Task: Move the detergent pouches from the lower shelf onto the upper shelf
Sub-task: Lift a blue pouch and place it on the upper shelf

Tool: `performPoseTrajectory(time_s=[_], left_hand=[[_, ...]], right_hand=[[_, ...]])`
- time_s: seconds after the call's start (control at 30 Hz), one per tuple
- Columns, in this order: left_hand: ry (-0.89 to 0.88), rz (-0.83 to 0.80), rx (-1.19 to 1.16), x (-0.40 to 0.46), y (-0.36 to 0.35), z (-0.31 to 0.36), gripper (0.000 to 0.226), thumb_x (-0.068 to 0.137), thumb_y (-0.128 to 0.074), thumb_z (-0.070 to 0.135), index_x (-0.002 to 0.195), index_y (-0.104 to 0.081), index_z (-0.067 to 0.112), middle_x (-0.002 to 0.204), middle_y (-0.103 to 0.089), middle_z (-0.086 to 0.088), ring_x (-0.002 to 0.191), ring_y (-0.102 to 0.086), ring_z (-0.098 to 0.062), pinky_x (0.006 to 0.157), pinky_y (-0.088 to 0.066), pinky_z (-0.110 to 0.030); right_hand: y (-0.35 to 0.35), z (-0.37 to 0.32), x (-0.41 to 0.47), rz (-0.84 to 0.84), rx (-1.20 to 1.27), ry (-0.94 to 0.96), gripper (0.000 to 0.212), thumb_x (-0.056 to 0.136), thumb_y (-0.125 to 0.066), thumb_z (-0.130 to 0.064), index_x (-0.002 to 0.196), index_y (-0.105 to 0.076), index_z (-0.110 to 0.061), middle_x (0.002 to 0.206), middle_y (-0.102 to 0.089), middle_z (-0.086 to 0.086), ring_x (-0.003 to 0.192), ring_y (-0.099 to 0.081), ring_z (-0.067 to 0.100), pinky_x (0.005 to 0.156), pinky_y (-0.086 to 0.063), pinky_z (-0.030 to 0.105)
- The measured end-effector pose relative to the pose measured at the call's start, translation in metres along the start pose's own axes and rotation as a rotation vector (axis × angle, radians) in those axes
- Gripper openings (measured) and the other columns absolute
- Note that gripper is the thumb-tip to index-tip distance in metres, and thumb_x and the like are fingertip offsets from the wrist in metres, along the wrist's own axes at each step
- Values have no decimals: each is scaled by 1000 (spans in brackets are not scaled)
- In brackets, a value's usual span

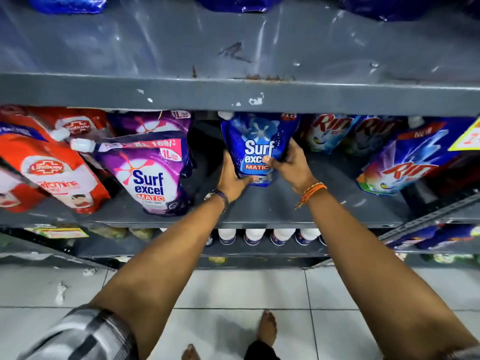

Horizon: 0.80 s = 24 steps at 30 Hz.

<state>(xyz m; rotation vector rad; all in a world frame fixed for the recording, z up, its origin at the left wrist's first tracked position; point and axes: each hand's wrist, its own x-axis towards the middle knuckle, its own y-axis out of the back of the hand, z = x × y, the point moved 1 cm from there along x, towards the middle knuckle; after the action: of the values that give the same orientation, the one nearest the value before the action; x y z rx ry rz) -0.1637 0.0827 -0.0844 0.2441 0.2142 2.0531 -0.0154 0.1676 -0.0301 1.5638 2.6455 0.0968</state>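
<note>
A blue Surf excel Matic pouch [255, 141] stands upright on the lower shelf [324, 201], its white cap tucked under the upper shelf's front lip. My left hand [232, 178] cups its lower left side and bottom. My right hand [291, 165] grips its right edge, thumb across the label. The upper shelf [233, 48] is a grey metal board under clear plastic sheeting, with several blue pouches [239, 2] at its back. Two purple Surf excel pouches [150, 172] lean to the left on the lower shelf.
Red Lifebuoy pouches [52, 170] fill the lower shelf's left end. Rin pouches [405, 167] stand at the right. White bottle caps [267, 236] line the shelf below. A slanted metal rack edge [428, 216] juts in at the right. My bare feet [267, 331] stand on white tiles.
</note>
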Motion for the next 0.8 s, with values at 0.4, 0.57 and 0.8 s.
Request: performPoseTrajectory(time_s=[0.4, 0.57, 0.8], left_hand=[[-29, -54, -19, -139, 48, 9, 101, 58, -88, 43, 142, -32, 52, 125, -61, 38, 114, -65, 5, 95, -59, -48], [-130, -28, 7, -187, 98, 53, 97, 60, -90, 45, 140, -37, 50, 128, -63, 30, 116, -66, 2, 92, -61, -41], [-420, 67, 135, -204, 185, 169, 90, 56, -86, 66, 131, -37, 61, 119, -64, 40, 103, -67, 13, 84, -58, -16]], right_hand=[[-33, -21, -146, 108, 2, 3, 48, 84, -75, 4, 127, -54, 1, 126, -70, 16, 112, -71, 28, 91, -61, 48], [-54, -79, -204, 78, 44, 129, 45, 82, -78, -3, 122, -61, -14, 121, -75, 4, 110, -74, 20, 85, -64, 40], [-88, -206, -231, 22, 44, 409, 46, 77, -82, -12, 118, -65, -24, 114, -78, -13, 102, -75, 6, 76, -61, 18]])
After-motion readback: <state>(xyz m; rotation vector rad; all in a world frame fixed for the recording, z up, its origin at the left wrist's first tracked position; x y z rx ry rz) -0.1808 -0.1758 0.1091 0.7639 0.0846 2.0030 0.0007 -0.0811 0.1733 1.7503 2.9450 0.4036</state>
